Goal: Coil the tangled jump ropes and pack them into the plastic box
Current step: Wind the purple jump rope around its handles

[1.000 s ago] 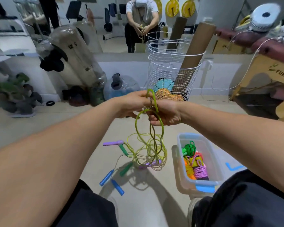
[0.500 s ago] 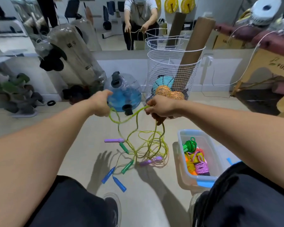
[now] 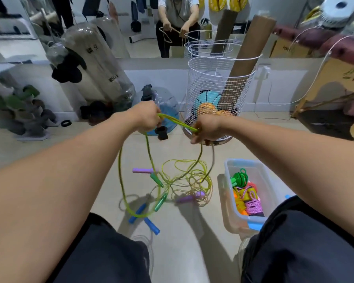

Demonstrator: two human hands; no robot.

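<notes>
Now the left hand (image 3: 146,116) grips one end of a taut stretch of yellow-green jump rope (image 3: 176,122), and the right hand (image 3: 206,129) grips the other (both fists curled round it). Below the hands, loops hang down to a tangle (image 3: 184,180) on the floor. Below and right of the right hand sits the plastic box (image 3: 231,201), holding coiled ropes (image 3: 246,197).
</notes>
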